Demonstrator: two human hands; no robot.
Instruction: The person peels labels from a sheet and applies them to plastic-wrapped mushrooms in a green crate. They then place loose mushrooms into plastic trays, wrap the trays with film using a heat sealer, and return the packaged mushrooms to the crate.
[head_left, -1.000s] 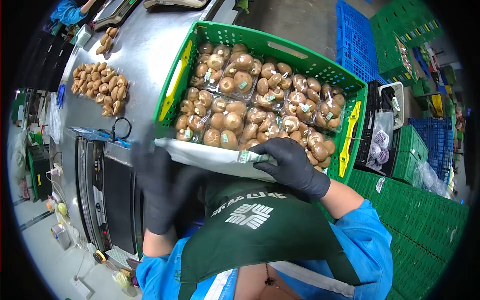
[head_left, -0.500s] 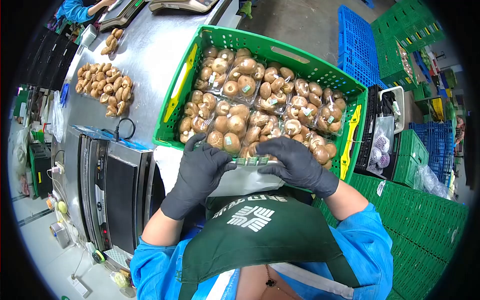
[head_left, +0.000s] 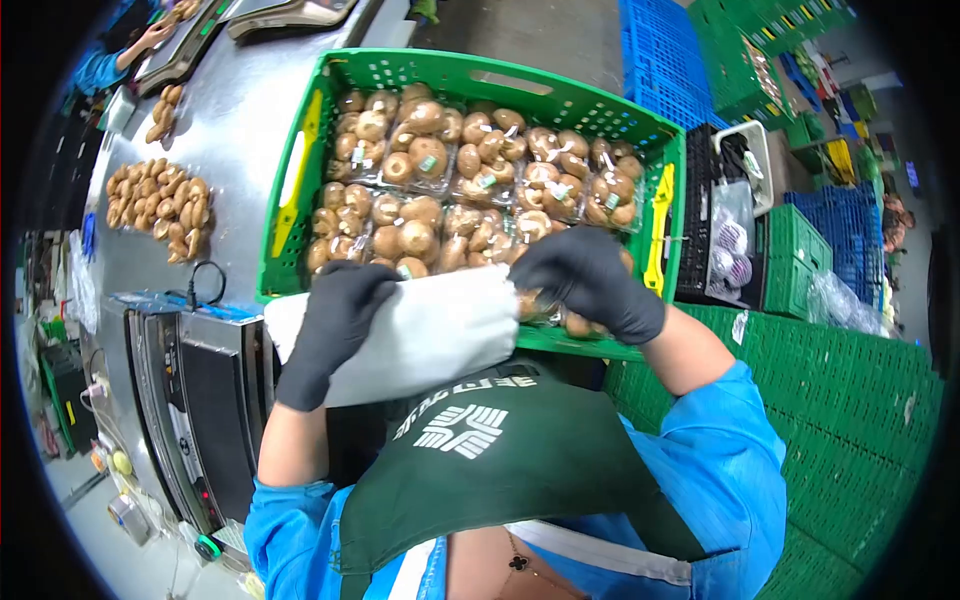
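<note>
My left hand [head_left: 340, 325] is closed on the left part of a white sheet [head_left: 430, 335], which covers the near rim of a green crate. My right hand [head_left: 592, 282] hangs over the crate's near side with its fingers curled together beside the sheet's right end; what they pinch, if anything, is hidden. In the green crate [head_left: 560, 88] are several clear packs of brown mushrooms [head_left: 415, 150], some bearing small green-and-white labels [head_left: 428, 163]. The nearest packs are partly hidden by my hands and the sheet.
Loose mushrooms [head_left: 160, 205] lie on the steel table [head_left: 240, 130] at left, with scales [head_left: 285, 15] farther back. A dark-topped machine [head_left: 230, 390] stands left of me. Stacked green crates [head_left: 780, 410] are at right. Another person's hand [head_left: 155, 38] is at upper left.
My hands have moved apart, the left going left. The white sheet now faces up over the crate's rim, and its edge strip of small labels is out of sight. The whole view has shifted.
</note>
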